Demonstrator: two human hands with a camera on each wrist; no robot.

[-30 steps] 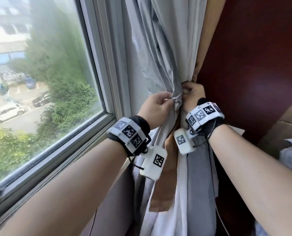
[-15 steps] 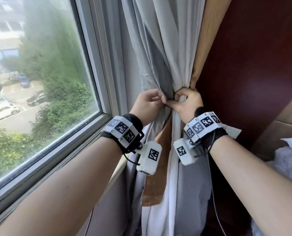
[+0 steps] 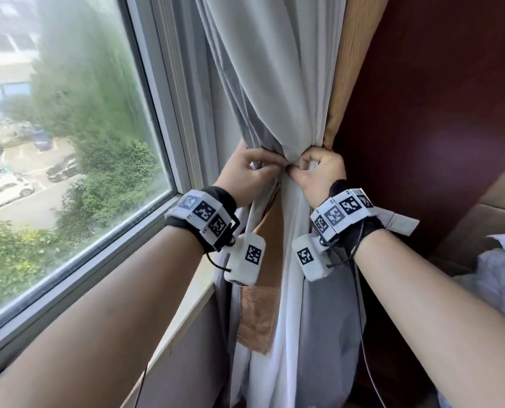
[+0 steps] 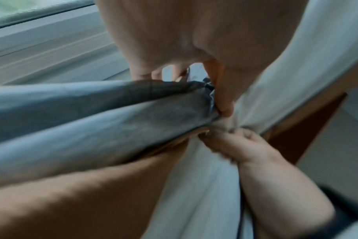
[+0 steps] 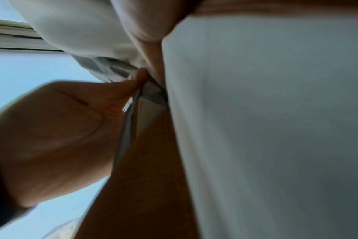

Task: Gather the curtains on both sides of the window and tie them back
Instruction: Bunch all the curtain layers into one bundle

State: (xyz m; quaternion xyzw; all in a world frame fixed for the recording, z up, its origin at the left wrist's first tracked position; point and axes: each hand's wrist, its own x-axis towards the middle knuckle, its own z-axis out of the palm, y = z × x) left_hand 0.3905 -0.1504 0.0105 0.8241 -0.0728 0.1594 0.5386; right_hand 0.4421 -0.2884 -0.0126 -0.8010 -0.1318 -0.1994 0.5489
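The grey-white curtain (image 3: 277, 83) right of the window is bunched to a narrow waist. My left hand (image 3: 274, 167) grips the top of a tan tieback strip (image 3: 260, 313) with grey backing, which hangs down past my wrist. In the left wrist view its thumb (image 4: 223, 98) presses the grey fabric (image 4: 92, 116) against the bunch. My right hand (image 3: 297, 169) pinches the gathered white cloth from the right, its fingers (image 4: 237, 142) curled. The two hands' fingertips meet at the front of the waist. The right wrist view shows the left hand (image 5: 61, 129) pinching beside the white curtain (image 5: 276, 113).
The window pane (image 3: 69, 142) and its sill (image 3: 186, 313) lie to the left. A dark red wall panel (image 3: 436, 113) stands right behind the curtain. A tan outer curtain layer (image 3: 351, 69) hangs along it. White bedding (image 3: 504, 275) sits at the right edge.
Both hands have closed in on the front of the bunch until their fingertips meet. The curtain's waist looks tighter than a second ago.
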